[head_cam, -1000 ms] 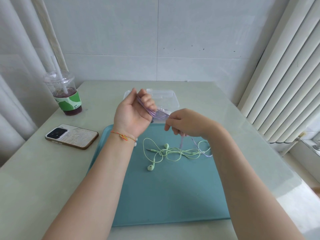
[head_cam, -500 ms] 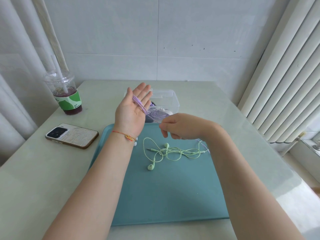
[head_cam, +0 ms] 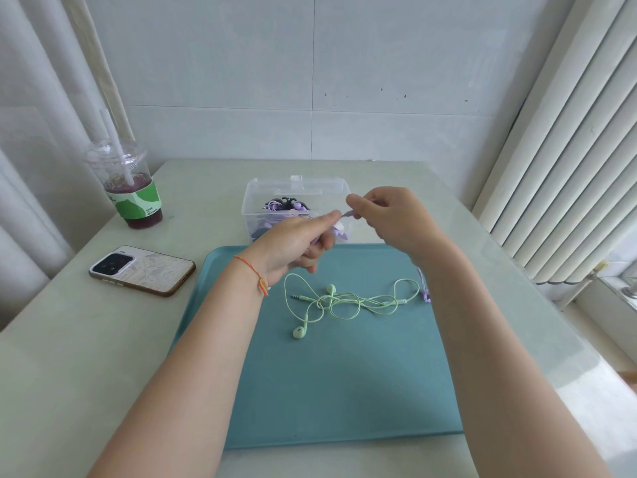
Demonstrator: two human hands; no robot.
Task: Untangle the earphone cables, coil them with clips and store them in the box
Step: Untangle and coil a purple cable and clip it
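My left hand (head_cam: 296, 243) is turned palm down above the far edge of the teal tray (head_cam: 344, 384), with the purple earphone cable (head_cam: 339, 232) wound round its fingers. My right hand (head_cam: 389, 219) pinches the end of that purple cable just beside the left fingertips. A green earphone set (head_cam: 344, 301) lies tangled on the tray below both hands. Behind the hands stands a clear plastic box (head_cam: 296, 191) holding a coiled purple earphone with a dark clip (head_cam: 287, 203).
A small purple clip (head_cam: 424, 291) lies at the tray's right edge. A phone (head_cam: 141, 270) lies face down left of the tray. A lidded drink cup (head_cam: 129, 188) with a straw stands at the far left. A radiator lines the right side.
My left hand turned from palm up to palm down and dropped lower. My right hand rose to the right, drawing the purple cable's end up off the tray.
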